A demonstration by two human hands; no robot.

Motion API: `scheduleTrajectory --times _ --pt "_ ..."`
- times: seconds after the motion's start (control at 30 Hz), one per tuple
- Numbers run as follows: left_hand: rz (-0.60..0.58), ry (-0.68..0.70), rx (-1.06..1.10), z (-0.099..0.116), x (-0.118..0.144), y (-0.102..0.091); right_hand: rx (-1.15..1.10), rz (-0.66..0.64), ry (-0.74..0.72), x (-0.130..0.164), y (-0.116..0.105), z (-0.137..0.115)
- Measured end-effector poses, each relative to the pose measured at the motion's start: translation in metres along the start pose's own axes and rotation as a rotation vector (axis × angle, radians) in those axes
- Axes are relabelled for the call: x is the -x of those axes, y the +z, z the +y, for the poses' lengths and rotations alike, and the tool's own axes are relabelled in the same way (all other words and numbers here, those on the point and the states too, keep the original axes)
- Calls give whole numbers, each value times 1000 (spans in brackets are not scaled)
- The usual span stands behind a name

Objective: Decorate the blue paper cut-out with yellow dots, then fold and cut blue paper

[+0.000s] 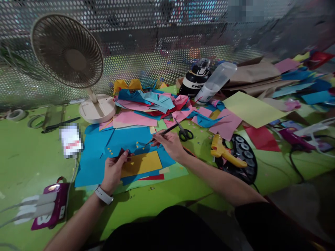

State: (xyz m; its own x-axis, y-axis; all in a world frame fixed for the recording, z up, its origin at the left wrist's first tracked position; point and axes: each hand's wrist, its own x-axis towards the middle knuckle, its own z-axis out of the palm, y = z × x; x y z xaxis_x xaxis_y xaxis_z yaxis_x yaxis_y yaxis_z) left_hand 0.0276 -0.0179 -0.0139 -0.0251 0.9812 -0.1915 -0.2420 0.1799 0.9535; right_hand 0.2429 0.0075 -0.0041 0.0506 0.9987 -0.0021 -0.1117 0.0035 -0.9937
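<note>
My right hand (170, 144) is closed around a slim dark pointed tool (167, 130), like a pen or tweezers. Its tip hovers by tiny yellow paper bits (138, 144) on the blue paper sheet (91, 157). My left hand (113, 170), with a white watch band at the wrist, pinches a small dark reddish piece (121, 152) whose kind I cannot make out. Beside the left fingers lies a yellow paper strip (145, 164). More yellow bits (110, 151) rest above that hand. Black-handled scissors (185, 134) lie just beyond my right hand.
Coloured paper (151, 99) is heaped at the back. A fan (96, 108) stands back left, near a phone (70, 139) and a purple power strip (52, 205). To the right are a yellow glue gun (227, 155) on a black tray (248, 164), a black bottle (192, 82) and a clear one (217, 80).
</note>
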Motion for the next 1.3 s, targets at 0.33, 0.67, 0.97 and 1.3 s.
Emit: scheduleTrajectory --times 0.33,0.67,0.97,1.3 --pt "-64 47 -104 -1 5 2 -73 -25 -26 -1 23 -20" --pt "-81 63 -144 -1 6 2 -32 -57 -9 -12 38 -21" --pt "-89 67 -162 1 7 2 -67 -66 -16 -11 38 -22" --pt "-102 67 -171 1 7 1 -59 -84 -45 -11 37 -22"
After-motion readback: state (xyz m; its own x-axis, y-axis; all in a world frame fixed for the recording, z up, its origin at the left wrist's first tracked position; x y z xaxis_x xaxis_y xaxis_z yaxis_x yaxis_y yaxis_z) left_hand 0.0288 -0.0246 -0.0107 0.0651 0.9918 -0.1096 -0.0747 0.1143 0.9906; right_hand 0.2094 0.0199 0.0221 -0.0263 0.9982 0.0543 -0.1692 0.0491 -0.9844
